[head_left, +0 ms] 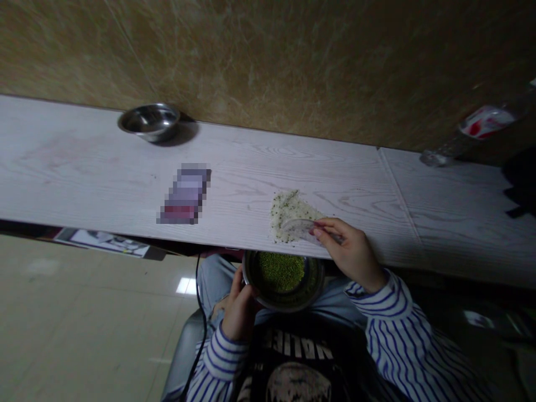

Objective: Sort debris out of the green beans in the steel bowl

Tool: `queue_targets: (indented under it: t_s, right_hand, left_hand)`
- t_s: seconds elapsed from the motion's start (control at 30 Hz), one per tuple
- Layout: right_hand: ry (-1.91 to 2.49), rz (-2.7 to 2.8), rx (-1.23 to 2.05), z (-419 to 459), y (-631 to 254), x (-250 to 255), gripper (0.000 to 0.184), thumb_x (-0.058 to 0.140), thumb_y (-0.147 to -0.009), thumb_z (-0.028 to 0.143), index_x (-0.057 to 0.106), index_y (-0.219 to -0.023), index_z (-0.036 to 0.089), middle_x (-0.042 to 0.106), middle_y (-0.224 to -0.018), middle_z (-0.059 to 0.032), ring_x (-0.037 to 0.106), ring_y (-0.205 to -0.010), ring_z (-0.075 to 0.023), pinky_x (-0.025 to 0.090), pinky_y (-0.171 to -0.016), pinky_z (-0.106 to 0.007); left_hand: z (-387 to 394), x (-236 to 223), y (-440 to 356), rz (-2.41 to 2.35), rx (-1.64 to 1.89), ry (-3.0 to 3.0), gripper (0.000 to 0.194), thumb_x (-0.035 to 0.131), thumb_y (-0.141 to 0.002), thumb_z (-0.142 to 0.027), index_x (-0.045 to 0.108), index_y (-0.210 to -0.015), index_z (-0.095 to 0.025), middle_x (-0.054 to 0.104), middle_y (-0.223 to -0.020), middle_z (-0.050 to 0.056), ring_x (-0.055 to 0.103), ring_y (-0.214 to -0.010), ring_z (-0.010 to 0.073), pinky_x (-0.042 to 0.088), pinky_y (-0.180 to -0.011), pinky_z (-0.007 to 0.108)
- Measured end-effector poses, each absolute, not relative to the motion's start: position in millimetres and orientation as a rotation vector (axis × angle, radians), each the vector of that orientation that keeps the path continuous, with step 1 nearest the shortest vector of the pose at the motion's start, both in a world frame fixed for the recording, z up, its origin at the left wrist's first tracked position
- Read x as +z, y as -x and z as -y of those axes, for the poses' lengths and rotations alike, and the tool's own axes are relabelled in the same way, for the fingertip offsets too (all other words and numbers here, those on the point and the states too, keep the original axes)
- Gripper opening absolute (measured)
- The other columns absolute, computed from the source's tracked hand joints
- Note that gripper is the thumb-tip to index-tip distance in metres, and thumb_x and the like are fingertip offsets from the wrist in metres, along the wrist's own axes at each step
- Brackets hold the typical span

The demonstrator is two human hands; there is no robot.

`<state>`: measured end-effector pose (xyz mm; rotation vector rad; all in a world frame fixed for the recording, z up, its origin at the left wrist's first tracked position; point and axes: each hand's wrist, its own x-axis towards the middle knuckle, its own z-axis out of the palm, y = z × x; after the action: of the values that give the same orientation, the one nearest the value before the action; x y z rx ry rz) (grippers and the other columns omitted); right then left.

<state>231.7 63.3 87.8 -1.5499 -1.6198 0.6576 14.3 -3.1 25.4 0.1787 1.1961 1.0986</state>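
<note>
My left hand [239, 310] grips the left rim of a steel bowl [314, 295] held over my lap, just below the table's front edge. Green beans [281, 272], which look like mung beans, cover the bowl's bottom. On the table above it lies a spread of white grains mixed with green beans [288, 205]; the white ones look like rice. Between the fingers of my right hand [354, 254] is a thin, curved piece of clear plastic [298, 225]. Its edge rests at the near right side of the grains; its exact kind is unclear.
A second steel bowl [153, 125] stands by the wall at the back left. A blurred-out flat phone-like object [184, 195] lies left of the grains. To the right, a clear plastic bottle [460, 137] is near the wall, with a dark item [521, 181] beyond.
</note>
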Motion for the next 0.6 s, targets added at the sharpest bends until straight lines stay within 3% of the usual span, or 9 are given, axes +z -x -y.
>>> queue_targets:
  t_s: [0.3, 0.6]
  right_hand:
    - [1.643, 1.579, 0.663, -44.1, -246.5, 91.3, 0.021, 0.064, -0.085, 0.035, 0.072, -0.097, 0.020, 0.077, -0.089, -0.0073, 0.075, -0.081, -0.0230, 0.060, -0.078, -0.037]
    - [1.684, 1.597, 0.636, -34.5, -249.9, 91.8, 0.019, 0.064, -0.084, 0.035, 0.073, -0.094, 0.021, 0.078, -0.086, -0.0066, 0.074, -0.079, -0.0225, 0.060, -0.074, -0.035]
  left_hand:
    - [2.5, 25.0, -15.6, -1.190, 1.073, -0.198, 0.065, 0.067, -0.059, -0.019, 0.057, -0.123, -0.029, 0.063, -0.094, 0.001, 0.055, -0.074, 0.0188, 0.049, -0.063, 0.031]
    - [1.9, 27.0, -14.9, -1.178, 1.089, -0.164, 0.063, 0.065, -0.058, -0.014, 0.058, -0.119, -0.026, 0.065, -0.091, 0.000, 0.055, -0.069, 0.0158, 0.048, -0.057, 0.025]
